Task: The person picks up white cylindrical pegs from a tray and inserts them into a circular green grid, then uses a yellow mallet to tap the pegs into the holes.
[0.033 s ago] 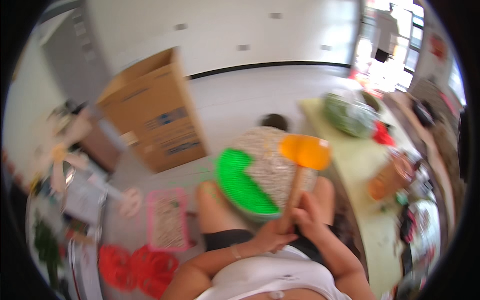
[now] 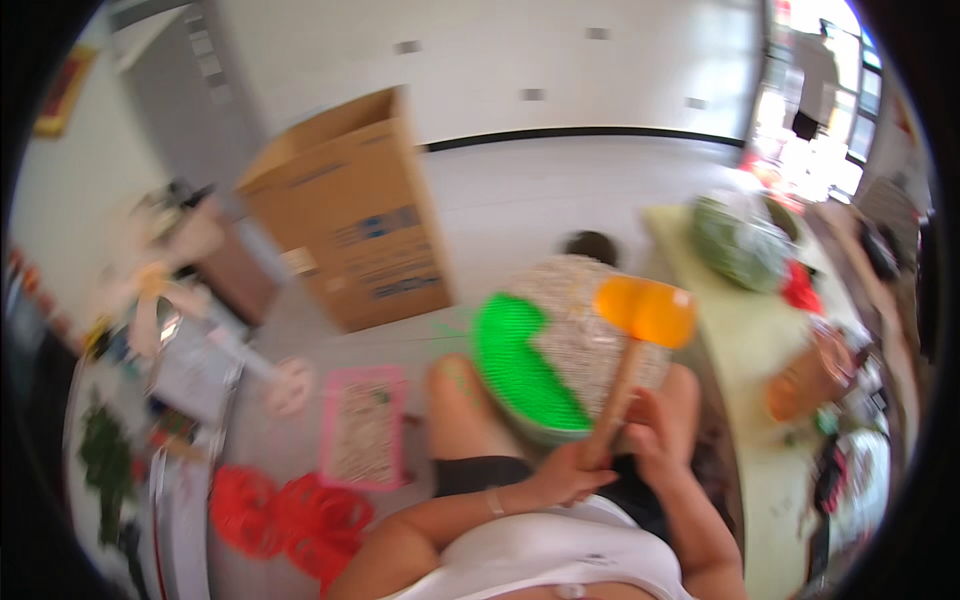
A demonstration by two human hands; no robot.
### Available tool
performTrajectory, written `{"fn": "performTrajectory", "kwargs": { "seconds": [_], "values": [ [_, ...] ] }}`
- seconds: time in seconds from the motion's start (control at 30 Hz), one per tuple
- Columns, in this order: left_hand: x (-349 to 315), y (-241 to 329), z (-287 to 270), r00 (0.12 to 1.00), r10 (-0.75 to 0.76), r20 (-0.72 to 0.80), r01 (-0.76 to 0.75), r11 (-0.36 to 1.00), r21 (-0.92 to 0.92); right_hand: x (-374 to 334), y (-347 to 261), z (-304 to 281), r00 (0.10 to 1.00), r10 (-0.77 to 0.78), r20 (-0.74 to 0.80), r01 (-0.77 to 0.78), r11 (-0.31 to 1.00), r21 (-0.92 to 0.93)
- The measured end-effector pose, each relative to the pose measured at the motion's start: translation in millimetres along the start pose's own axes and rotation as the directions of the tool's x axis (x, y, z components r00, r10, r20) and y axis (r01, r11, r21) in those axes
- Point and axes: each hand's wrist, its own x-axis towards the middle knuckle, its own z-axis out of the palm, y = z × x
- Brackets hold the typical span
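Two hands meet low in the middle of the view, both on the same tool. The left hand [image 2: 570,478] is curled closed around the lower end of a wooden handle, and the right hand [image 2: 655,430] is closed on the same shaft just beside it, slightly higher. The wooden-handled mallet with an orange rounded head [image 2: 640,320] stands tilted, its head up and away from the body, above the far right part of a round basket-like tray with a bright green plastic mesh rim [image 2: 515,365]. The tray lies on the person's bare knees and is filled with a pale speckled, grainy material [image 2: 575,310]; its green rim shows on the left side only, the right side being hidden by the mallet and hands.

To the right, the long edge of a pale yellow-green tabletop [image 2: 735,345] runs just beside the knee, leaving only a narrow strip there. On it sit a bundle wrapped in clear plastic with green inside [image 2: 740,240] near the far end and a brown rounded object [image 2: 800,380] nearer, blurred. To the left the grey floor [image 2: 470,215] is wider: a pink rectangular tray [image 2: 362,425] lies near the left knee, red plastic mesh pieces [image 2: 280,515] near the lower edge, and a large open brown cardboard box [image 2: 345,225] stands further off, well apart from the basket.
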Motion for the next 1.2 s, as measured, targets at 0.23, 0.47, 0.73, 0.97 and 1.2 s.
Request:
{"fn": "performTrajectory", "kwargs": {
  "seconds": [0.23,0.47,0.73,0.97,1.2],
  "values": [
    [-2.4,-5.2,-30.5,0.985,0.046,-0.166,-0.065,0.991,-0.117,-165.3,179.2,-160.7,0.747,0.279,-0.604,-0.556,0.760,-0.337],
    [5.3,12.4,-64.9,0.933,-0.005,-0.359,-0.069,0.979,-0.191,-304.1,175.2,-183.6,0.087,0.853,-0.514,-0.992,0.028,-0.121],
    [27.4,32.1,-79.7,0.933,-0.090,-0.350,0.040,0.988,-0.146,-350.9,125.9,-187.3,-0.086,0.848,-0.523,-0.983,-0.157,-0.093],
    [34.8,54.4,-101.2,0.922,-0.115,-0.370,0.057,0.985,-0.164,-333.0,116.1,-170.4,-0.114,0.858,-0.500,-0.978,-0.184,-0.093],
    [47.7,69.1,-105.9,0.897,-0.177,-0.405,0.118,0.979,-0.166,-326.5,116.9,-157.8,-0.163,0.861,-0.481,-0.971,-0.227,-0.077]
  ]
}}
